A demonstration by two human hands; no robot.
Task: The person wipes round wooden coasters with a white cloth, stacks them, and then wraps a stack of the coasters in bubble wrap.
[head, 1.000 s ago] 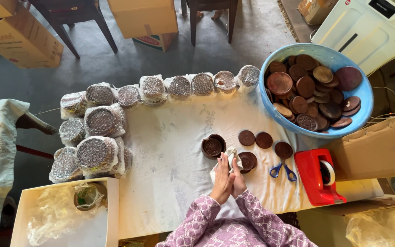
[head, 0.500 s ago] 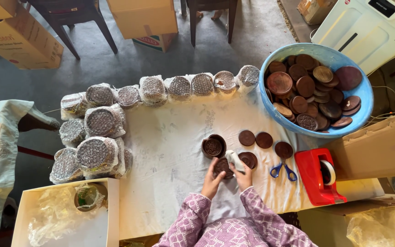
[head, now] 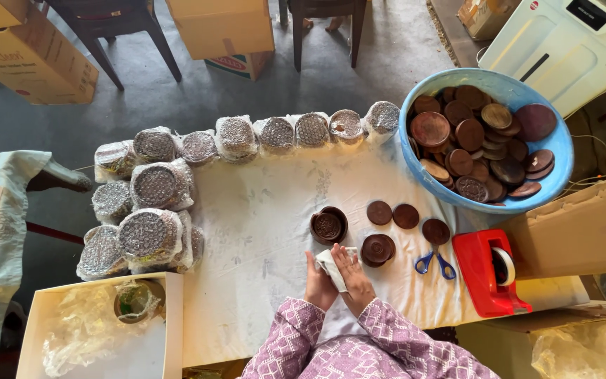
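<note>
Centrally, low in the frame: a small white cloth (head: 332, 269) sits pressed between both hands, its long axis running from lower right up toward upper left, with a loose corner poking out at the top near the brown discs. Left hand (head: 319, 284) lies against the cloth's left side, fingers curled loosely around it. Right hand (head: 354, 275) is flatter, fingers extended and laid over the cloth's right edge; neither palm is fully closed. Both hands touch the cloth; the right reaches slightly higher in the frame.

Just above the hands: a stacked dark round dish (head: 329, 225) to the upper left and a round brown lid (head: 377, 248) immediately right of the right hand's fingertips. Three flat discs (head: 406, 215) lie further up.

Right of that: blue-handled scissors (head: 435, 263), then a red tape dispenser (head: 492, 270). Upper right: a blue basin (head: 548, 175) heaped with brown discs. Left and upper centre: wrapped round bundles (head: 152, 184) along the edge of the white-covered table (head: 261, 210).
</note>
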